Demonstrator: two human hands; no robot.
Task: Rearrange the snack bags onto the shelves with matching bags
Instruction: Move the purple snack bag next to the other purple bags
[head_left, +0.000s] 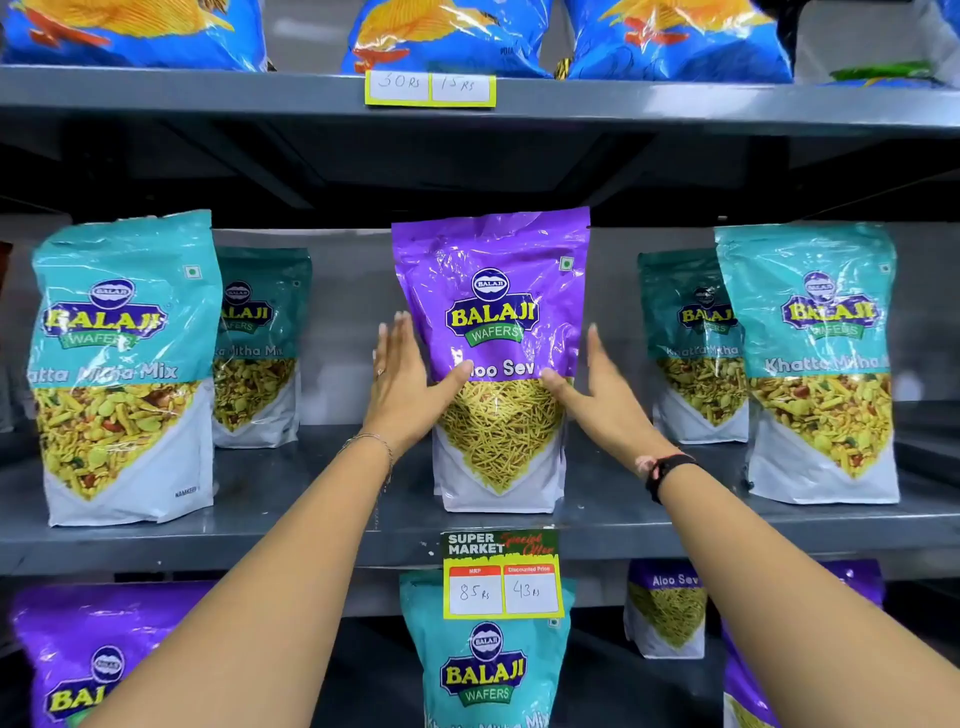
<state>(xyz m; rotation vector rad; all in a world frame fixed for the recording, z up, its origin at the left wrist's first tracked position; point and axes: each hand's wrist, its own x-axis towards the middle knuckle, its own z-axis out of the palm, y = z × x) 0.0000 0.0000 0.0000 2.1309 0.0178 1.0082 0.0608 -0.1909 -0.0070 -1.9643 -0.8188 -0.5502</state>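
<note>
A purple Aloo Sev bag (493, 291) stands upright at the middle of the middle shelf (311, 525). My left hand (405, 387) lies against its left side and my right hand (597, 395) against its right side, thumbs on the front, fingers straight. Teal Khatta Mitha Mix bags stand on the same shelf: a left front bag (122, 364), a left rear bag (260, 348), a right rear bag (693, 348) and a right front bag (821, 364). On the lower shelf a teal bag (485, 660) stands among purple Aloo Sev bags (665, 608).
Blue chip bags (447, 36) fill the top shelf (208, 93), which carries a handwritten price tag (430, 87). A yellow price label (501, 574) hangs from the middle shelf's front edge. Another purple bag (78, 649) stands at the lower left.
</note>
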